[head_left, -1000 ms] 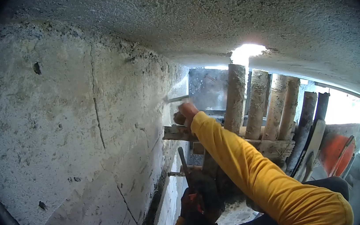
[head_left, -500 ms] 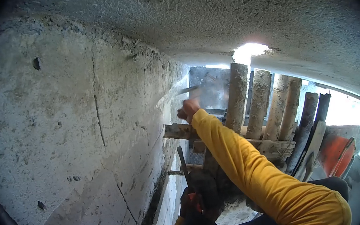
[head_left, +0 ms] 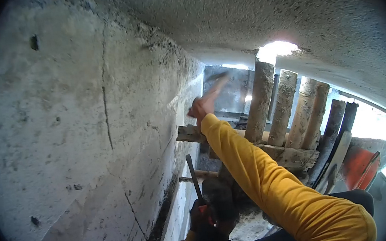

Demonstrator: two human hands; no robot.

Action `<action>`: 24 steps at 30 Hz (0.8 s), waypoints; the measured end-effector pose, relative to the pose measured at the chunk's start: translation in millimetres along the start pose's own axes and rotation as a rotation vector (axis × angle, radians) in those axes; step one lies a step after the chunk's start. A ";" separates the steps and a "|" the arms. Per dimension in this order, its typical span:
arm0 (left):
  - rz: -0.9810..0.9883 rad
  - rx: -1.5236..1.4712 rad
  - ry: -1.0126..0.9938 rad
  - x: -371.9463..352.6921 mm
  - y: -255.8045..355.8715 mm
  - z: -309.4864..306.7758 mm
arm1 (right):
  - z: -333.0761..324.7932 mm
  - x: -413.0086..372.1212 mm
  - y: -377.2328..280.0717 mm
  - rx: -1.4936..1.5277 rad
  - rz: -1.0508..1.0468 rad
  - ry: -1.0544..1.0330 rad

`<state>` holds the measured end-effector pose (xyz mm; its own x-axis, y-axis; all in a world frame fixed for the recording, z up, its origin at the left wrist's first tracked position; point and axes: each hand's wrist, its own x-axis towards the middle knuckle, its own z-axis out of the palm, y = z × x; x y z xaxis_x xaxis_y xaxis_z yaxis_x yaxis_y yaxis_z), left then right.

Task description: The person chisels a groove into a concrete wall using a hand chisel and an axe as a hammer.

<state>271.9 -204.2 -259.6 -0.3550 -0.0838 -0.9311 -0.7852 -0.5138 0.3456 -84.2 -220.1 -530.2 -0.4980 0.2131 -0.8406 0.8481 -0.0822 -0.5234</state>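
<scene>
Stretched forward in a yellow sleeve (head_left: 265, 169), my right hand (head_left: 201, 107) is closed round the light-coloured handle of a hammer (head_left: 219, 86). The hammer is smeared by motion, its dark head up and away from the wall. Low in the view, my left hand (head_left: 198, 216) is in shadow, its fingers wrapped round a red-handled chisel (head_left: 193, 176). The chisel's dark shaft points upward, near the concrete wall (head_left: 75, 134). Its tip is apart from the hammer.
A rough concrete ceiling (head_left: 238, 15) slopes overhead, with a bright hole by the wooden posts (head_left: 260, 103). A horizontal timber (head_left: 190, 133) juts toward the wall. Dark poles (head_left: 332, 128) and a red object (head_left: 363, 170) stand to the right.
The hammer has swung up and to the right, away from the wall. My right hand has shifted slightly; my left hand still grips the chisel. The view has tilted a little.
</scene>
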 end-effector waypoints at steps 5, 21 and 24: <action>0.007 0.061 0.049 0.7 17.2 17.9 | -28.1 -22.5 -8.0 0.080 0.372 -0.377; -0.029 0.074 0.125 7.0 23.4 26.5 | -62.7 -38.4 -41.4 0.413 0.290 -0.287; -0.056 0.030 0.156 1.7 36.5 35.0 | -64.6 -51.0 -42.3 0.214 0.163 -0.184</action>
<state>224.9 -193.3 -244.5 -0.2289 -0.1884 -0.9550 -0.8173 -0.4957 0.2937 -83.0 -164.6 -456.2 -0.4000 0.0019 -0.9165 0.8717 -0.3079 -0.3811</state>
